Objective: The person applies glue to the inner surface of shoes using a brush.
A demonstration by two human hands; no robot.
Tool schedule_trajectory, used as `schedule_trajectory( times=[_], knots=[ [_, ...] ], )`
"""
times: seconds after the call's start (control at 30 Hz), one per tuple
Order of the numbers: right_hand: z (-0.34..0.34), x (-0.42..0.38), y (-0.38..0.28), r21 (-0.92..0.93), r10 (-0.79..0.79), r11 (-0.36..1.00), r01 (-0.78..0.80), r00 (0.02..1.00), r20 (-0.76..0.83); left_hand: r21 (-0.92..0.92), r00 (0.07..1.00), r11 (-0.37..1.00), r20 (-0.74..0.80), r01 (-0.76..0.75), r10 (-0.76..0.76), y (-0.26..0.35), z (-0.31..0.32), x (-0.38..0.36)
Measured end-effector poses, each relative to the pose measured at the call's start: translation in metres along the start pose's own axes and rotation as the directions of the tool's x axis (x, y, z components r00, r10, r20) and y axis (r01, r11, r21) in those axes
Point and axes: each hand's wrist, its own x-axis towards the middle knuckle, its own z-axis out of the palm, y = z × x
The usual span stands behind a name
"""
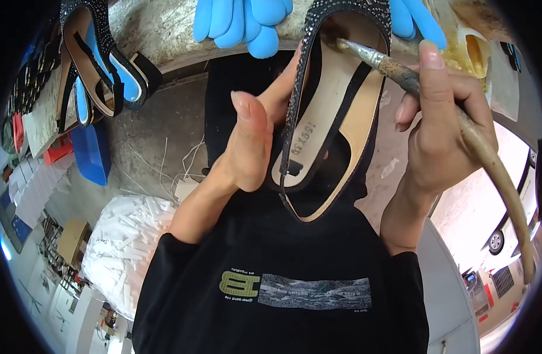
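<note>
A black studded slingback shoe (336, 100) with a pale insole is held at the top centre, toe towards the top edge. My left hand (253, 130) supports it from the left side, thumb raised, its other fingers partly hidden behind the shoe. My right hand (445, 118) is closed round a long brush (400, 74) with a metal ferrule. The brush tip lies inside the toe, against a dark brown patch. Behind the shoe are blue padded pieces (241, 23) on the worktop.
More studded shoes (94, 59) with blue insoles stand at the upper left edge of the worktop (159, 29). An amber-stained container (474, 53) is at the upper right. Below left are a blue bin (89, 154) and a large white bag (129, 248).
</note>
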Motion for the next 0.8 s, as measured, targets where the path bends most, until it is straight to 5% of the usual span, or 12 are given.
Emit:
schedule_trajectory(
  times=[0.23,0.4,0.53,0.8],
  knots=[
    [-0.012,-0.008,-0.011,-0.005,0.151,0.988,-0.151,0.988,0.029,-0.023,0.996,0.998,0.069,0.062,-0.060,0.006,-0.007,-0.003],
    [-0.018,-0.032,-0.029,-0.044,0.234,0.971,-0.234,0.972,-0.017,-0.172,0.953,0.944,-0.065,0.281,-0.295,0.019,0.010,0.002],
    [-0.034,-0.050,-0.023,0.271,-0.036,0.962,-0.021,0.978,0.205,-0.074,0.961,0.966,-0.103,0.249,-0.256,0.019,0.009,0.002],
    [-0.039,-0.056,-0.038,0.106,-0.180,0.983,0.149,0.896,0.406,0.032,0.975,0.981,-0.122,0.189,-0.184,0.011,-0.003,0.001]
  ],
)
